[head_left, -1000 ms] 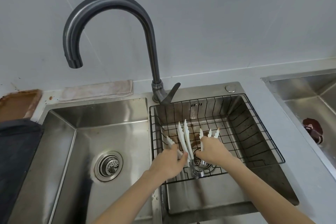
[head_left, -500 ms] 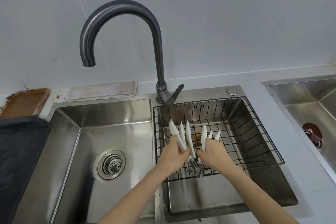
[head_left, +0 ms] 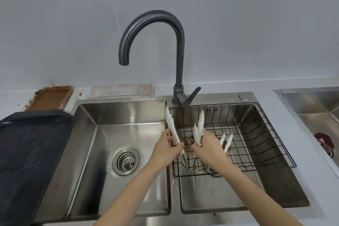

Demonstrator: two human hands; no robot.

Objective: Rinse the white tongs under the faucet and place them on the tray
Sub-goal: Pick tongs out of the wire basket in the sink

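Note:
Several white tongs stand in the black wire basket [head_left: 260, 130] over the right sink basin. My left hand [head_left: 167, 149] grips one pair of white tongs [head_left: 171, 126], whose tip rises above the divider between the two basins. My right hand [head_left: 211, 147] is closed on another pair of white tongs [head_left: 199, 126] held upright in the basket. A third pair of tongs [head_left: 227, 141] pokes out behind my right hand. The dark faucet [head_left: 152, 22] arches over the left basin, and no water runs. The dark tray [head_left: 27, 145] lies on the counter at far left.
The left basin [head_left: 128, 124] has a round drain strainer [head_left: 126, 160]. A folded cloth [head_left: 121, 90] and a rusty brown patch [head_left: 50, 97] lie behind the sink. Another steel basin [head_left: 315, 104] with a dark red object [head_left: 323, 144] is at far right.
My left hand has lifted one pair of tongs up and leftward, away from the bunch. My right hand stays on the other tongs. The view has shifted so the faucet appears further right.

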